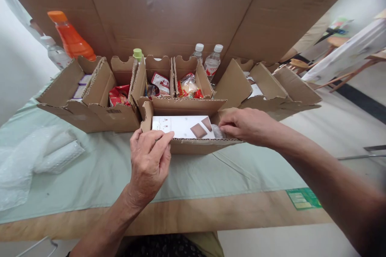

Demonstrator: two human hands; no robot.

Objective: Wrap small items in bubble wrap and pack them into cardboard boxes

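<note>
A small open cardboard box (193, 147) stands in front of me near the middle of the table. Inside it lies a flat white carton (181, 125) with brown squares printed on it. My left hand (150, 156) grips the left front corner of the cardboard box, fingertips over the rim and close to the carton, thumb outside the wall. At the right end, my right hand (241, 124) reaches in with its fingers closed together on crumpled clear bubble wrap (217, 131) beside the carton. The fingertips are partly hidden.
Behind stand cardboard bins holding a red snack packet (120, 95), a red-and-white packet (161, 83) and a bread-like packet (189, 85). An orange bottle (74, 38) and clear bottles (212, 62) stand farther back. Loose bubble wrap (57, 154) lies left on the green cloth (105, 176).
</note>
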